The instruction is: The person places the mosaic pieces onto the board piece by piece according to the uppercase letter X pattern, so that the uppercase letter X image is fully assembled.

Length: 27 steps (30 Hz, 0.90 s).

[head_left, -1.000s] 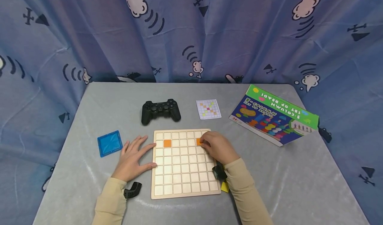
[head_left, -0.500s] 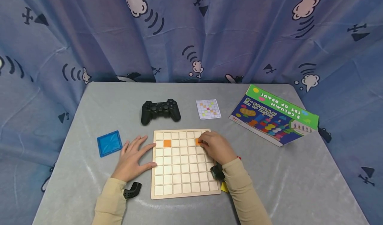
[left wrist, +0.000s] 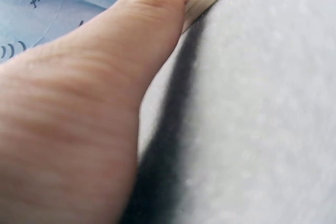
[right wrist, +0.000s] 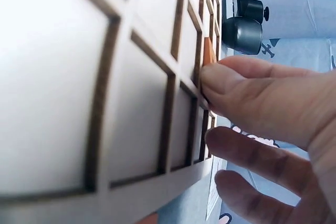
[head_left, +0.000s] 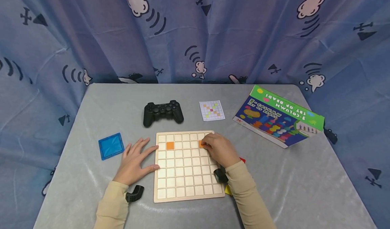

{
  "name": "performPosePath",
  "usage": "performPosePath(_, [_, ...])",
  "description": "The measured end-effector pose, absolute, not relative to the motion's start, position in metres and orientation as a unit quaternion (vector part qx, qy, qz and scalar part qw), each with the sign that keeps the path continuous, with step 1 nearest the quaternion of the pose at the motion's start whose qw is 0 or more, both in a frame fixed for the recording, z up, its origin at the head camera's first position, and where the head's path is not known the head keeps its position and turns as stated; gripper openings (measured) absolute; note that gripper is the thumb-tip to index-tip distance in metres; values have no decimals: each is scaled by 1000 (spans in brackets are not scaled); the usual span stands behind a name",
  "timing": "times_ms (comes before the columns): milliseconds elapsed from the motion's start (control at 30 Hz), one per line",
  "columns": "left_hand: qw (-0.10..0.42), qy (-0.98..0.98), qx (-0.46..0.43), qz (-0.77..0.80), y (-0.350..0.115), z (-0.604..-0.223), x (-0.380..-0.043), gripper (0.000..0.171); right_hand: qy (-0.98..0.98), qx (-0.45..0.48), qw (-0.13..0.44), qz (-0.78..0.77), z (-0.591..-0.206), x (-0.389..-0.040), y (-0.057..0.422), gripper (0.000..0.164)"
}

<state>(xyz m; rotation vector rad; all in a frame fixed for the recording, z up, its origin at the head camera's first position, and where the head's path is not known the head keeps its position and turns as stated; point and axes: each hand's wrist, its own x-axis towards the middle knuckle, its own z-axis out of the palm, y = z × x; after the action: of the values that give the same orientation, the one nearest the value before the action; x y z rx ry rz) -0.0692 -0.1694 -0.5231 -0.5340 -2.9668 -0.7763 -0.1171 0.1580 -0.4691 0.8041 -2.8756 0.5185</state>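
Note:
A wooden grid board [head_left: 179,171] lies on the table. One orange square tile [head_left: 170,145] sits in a cell of its second row, toward the left. My right hand [head_left: 221,149] is over the board's upper right, pinching another orange tile [head_left: 200,143] between thumb and forefinger. In the right wrist view, this orange tile [right wrist: 208,51] stands tilted at the grid's ridges, its lower part hidden by the thumb. My left hand [head_left: 132,164] is spread on the left, its forefinger and thumb tips at the board's edge; the left wrist view shows the thumb [left wrist: 152,19] against the wooden side.
Behind the board are a black game controller [head_left: 163,112] and a pattern card [head_left: 212,110]. A colourful box [head_left: 277,117] stands at the back right. Left of the left hand lies a blue tray [head_left: 111,146]. Red [head_left: 242,160] and yellow [head_left: 228,190] pieces show partly by the right forearm.
My right hand has shifted slightly left with the pinched orange tile, and a red piece now shows beside its wrist. The left hand has stayed at the board's edge.

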Motion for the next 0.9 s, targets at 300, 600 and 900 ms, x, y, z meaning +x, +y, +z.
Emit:
performPosePath(300, [13,-952,-173,-252,-169,-522,-70,70,-948,265,53,170,-469,-116,159,6])
performPosePath(600, [14,-952,-173,-253,-170,-523,-69,70,-945,246,87,199,-468,-107,179,9])
performPosePath(900, [10,-953,-172,-250,-171,-523,-70,70,-961,161,102,200,-446,-73,223,12])
